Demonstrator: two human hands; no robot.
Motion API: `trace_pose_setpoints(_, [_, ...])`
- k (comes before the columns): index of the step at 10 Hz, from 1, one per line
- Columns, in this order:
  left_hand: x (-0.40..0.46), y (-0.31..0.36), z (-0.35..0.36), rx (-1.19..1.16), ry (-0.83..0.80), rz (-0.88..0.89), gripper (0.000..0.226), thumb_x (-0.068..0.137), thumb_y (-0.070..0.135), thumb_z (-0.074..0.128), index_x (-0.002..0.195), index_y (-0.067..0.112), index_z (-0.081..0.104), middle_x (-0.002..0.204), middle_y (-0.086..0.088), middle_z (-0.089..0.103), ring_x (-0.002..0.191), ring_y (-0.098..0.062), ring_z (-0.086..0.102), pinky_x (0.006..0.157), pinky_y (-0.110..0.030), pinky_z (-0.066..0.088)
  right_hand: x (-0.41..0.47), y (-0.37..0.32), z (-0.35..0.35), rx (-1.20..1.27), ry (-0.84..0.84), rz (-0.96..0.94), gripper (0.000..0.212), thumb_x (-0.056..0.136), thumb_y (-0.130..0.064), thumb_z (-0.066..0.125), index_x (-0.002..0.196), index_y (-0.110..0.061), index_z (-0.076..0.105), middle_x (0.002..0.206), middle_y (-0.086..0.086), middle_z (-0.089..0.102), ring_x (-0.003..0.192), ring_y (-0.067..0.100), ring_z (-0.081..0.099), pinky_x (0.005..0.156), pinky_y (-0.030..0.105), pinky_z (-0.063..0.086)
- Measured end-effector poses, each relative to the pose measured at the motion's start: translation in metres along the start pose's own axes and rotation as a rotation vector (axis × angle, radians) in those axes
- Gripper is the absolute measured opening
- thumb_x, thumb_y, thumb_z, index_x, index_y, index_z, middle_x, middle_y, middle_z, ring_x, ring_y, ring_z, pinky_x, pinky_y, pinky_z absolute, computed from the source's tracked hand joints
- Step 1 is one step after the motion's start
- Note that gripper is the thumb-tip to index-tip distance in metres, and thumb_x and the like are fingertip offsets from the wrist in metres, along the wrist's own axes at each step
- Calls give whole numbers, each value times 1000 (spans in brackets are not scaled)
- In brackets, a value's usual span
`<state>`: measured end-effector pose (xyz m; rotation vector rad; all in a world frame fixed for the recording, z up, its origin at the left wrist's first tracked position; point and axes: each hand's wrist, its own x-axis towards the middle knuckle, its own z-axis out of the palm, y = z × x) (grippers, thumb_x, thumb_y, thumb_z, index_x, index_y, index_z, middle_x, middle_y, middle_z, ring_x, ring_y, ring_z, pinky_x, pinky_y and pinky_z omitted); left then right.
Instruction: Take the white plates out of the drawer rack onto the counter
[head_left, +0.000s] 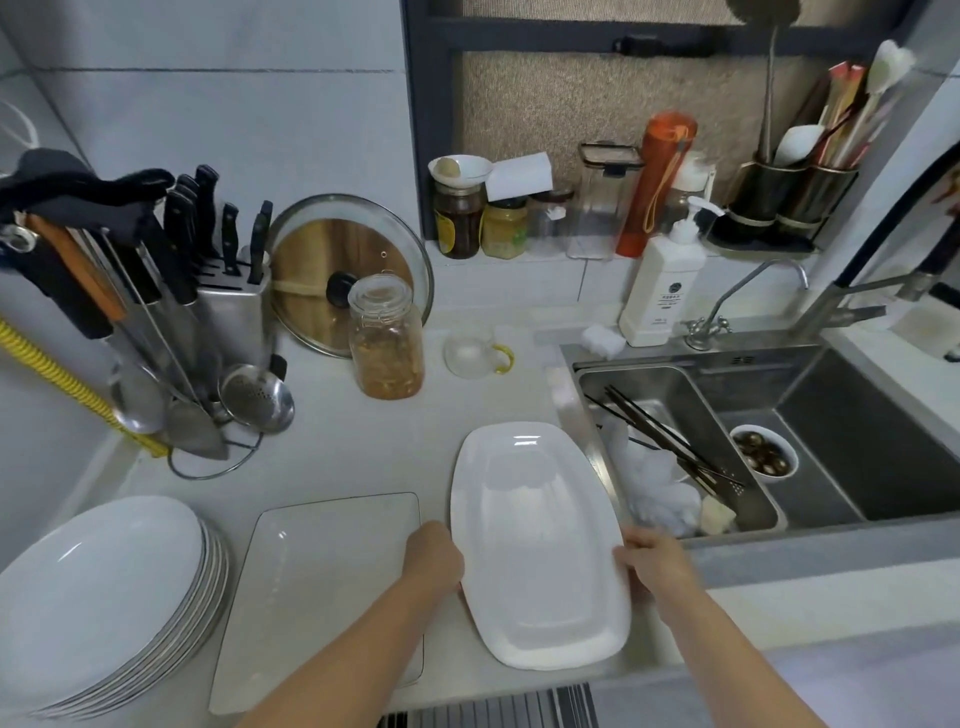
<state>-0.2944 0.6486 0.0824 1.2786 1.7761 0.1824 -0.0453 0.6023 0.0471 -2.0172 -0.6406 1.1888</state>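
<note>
A white oblong platter (537, 545) lies lengthwise on the counter (363, 447) beside the sink. My left hand (434, 561) grips its left rim and my right hand (652, 558) grips its right rim. To its left rests a flat square white plate (322, 587). A stack of several round white plates (98, 597) sits at the counter's left end. The ribbed edge of the drawer rack (498, 709) shows at the bottom, below the counter edge; its contents are hidden.
Steel sink (831, 415) on the right holds chopsticks, a white cloth and a small bowl. Behind stand a glass jar (387, 343), a small glass cup (470, 355), a knife block (228, 291), hanging utensils, a pot lid (332, 270) and a soap bottle (662, 291).
</note>
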Motion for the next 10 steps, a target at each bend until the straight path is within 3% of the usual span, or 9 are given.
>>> trace_pose_setpoints(1, [0, 0, 3, 21, 23, -12, 31, 79, -8, 43, 104, -11, 61, 111, -24, 65, 103, -36, 65, 86, -43, 56, -1, 3, 1, -2, 28, -5, 32, 82, 11, 54, 99, -11, 70, 87, 9, 67, 80, 24, 59, 71, 32, 49])
trace_pose_setpoints(2, [1, 0, 6, 55, 42, -15, 30, 82, -8, 42, 107, -11, 58, 114, -25, 62, 106, -37, 63, 88, -43, 55, -1, 5, 2, -34, 22, -19, 24, 85, 7, 54, 86, -14, 65, 78, 4, 61, 69, 17, 53, 67, 28, 42])
trace_pose_setpoints(3, [0, 1, 8, 162, 32, -14, 28, 87, -5, 41, 109, -6, 59, 117, -18, 63, 108, -31, 62, 89, -32, 52, -2, 4, 3, -118, 46, -57, 21, 86, 2, 54, 91, -16, 65, 83, 4, 63, 79, 23, 55, 76, 33, 47])
trace_pose_setpoints(4, [-2, 2, 10, 282, 34, 13, 30, 92, -3, 40, 116, -1, 57, 124, -13, 60, 114, -25, 59, 90, -26, 48, -9, 0, 5, -339, 72, -171, 20, 89, -2, 51, 99, -12, 66, 91, 9, 64, 85, 25, 55, 79, 33, 47])
trace_pose_setpoints(5, [-8, 1, 13, 346, 25, 50, 31, 93, -2, 39, 120, -1, 55, 128, -13, 58, 117, -25, 57, 94, -26, 45, -18, 0, 8, -655, 77, -268, 22, 93, -4, 41, 94, -12, 61, 103, 12, 60, 89, 22, 56, 82, 33, 47])
trace_pose_setpoints(6, [-20, 2, 10, 357, 6, 73, 33, 93, -1, 38, 122, -1, 54, 129, -14, 57, 118, -26, 56, 95, -28, 45, -31, -2, 11, -869, 75, -255, 33, 95, -7, 36, 125, -8, 50, 130, 12, 52, 116, 24, 55, 99, 34, 45])
trace_pose_setpoints(8, [-59, 5, -11, 398, 42, 184, 28, 88, 8, 38, 111, 4, 55, 121, -10, 58, 110, -27, 58, 90, -33, 47, -69, -13, 7, -1012, 22, -321, 34, 95, -15, 39, 128, -11, 46, 129, 8, 53, 119, 24, 53, 98, 32, 46])
trace_pose_setpoints(9, [-86, 6, -26, 429, 104, 237, 26, 88, 12, 39, 104, 11, 58, 119, -5, 60, 108, -25, 59, 84, -30, 46, -97, -27, 10, -1083, 51, -475, 37, 96, -25, 40, 131, -14, 44, 130, 5, 53, 119, 23, 52, 97, 33, 47])
trace_pose_setpoints(10, [-116, 5, -40, 437, 165, 286, 29, 92, 23, 41, 113, 19, 59, 128, -1, 58, 117, -22, 55, 85, -26, 42, -126, -41, 16, -1156, 40, -683, 42, 97, -31, 37, 137, -17, 38, 134, 1, 49, 124, 22, 47, 101, 36, 43])
